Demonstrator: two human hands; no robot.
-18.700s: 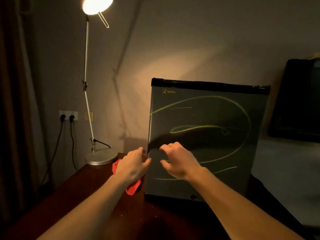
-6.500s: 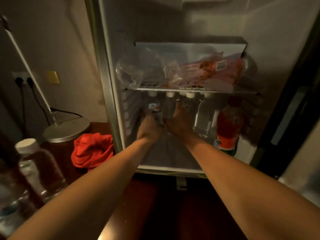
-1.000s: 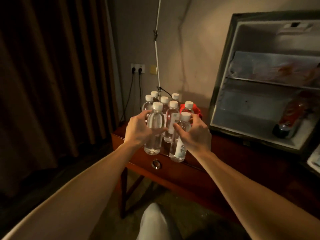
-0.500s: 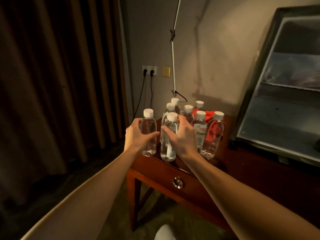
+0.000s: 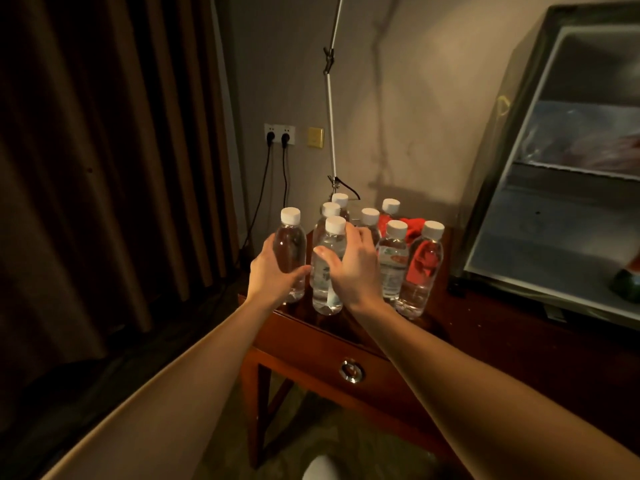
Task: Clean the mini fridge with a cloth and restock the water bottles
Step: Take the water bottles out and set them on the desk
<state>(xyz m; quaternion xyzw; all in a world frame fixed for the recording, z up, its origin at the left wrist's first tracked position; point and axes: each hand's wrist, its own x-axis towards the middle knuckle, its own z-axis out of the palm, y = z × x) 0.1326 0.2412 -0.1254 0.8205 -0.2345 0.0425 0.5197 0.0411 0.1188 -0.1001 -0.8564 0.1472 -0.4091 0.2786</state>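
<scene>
Several clear water bottles with white caps stand in a cluster on the left end of the wooden table. My left hand grips the leftmost bottle around its middle. My right hand grips the front bottle beside it. Two more bottles stand just right of my right hand. A red cloth lies behind the bottles, partly hidden by them. The mini fridge stands open on the right, with a shelf and a red-labelled bottle at its lower edge.
A thin lamp pole rises behind the bottles. Two plugs sit in a wall socket with cables hanging down. Dark curtains fill the left. The table has a drawer with a ring pull below the bottles.
Both hands have stayed on the two front bottles over the last second. The view has shifted slightly. Earlier the bottles were taken out of the fridge and set on the table.
</scene>
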